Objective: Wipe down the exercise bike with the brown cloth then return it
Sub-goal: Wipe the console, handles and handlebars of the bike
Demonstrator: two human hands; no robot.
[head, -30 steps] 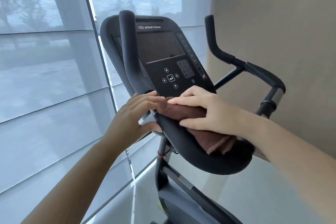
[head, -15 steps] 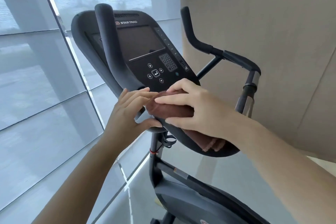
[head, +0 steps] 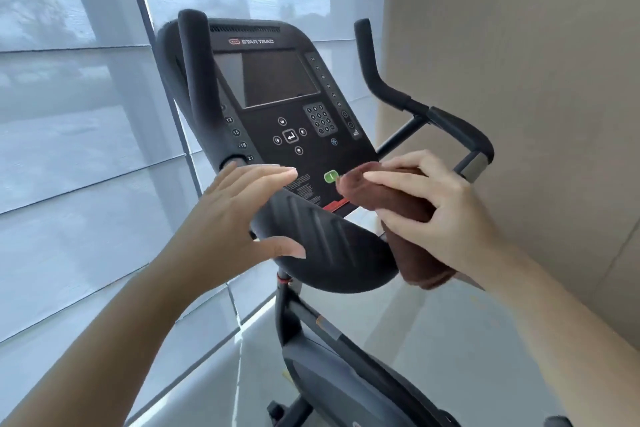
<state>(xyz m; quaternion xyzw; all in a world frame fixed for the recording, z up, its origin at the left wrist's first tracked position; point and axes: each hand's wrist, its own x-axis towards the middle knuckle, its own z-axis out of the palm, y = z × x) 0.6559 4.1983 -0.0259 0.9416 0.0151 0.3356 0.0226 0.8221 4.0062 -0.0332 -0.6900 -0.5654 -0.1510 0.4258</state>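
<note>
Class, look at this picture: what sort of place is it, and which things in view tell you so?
Probably a gym or fitness room. A Star Trac exercise bike with a console screen stands beside tall shaded windows, and a right hand holds a brown cloth against it.

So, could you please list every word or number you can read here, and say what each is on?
"STAR TRAC": top of the bike console.
"12", "15", "18", "21": buttons down the console's left edge.
Keypad digits, right-column numbers and small print beside the green button: too small to read.
</note>
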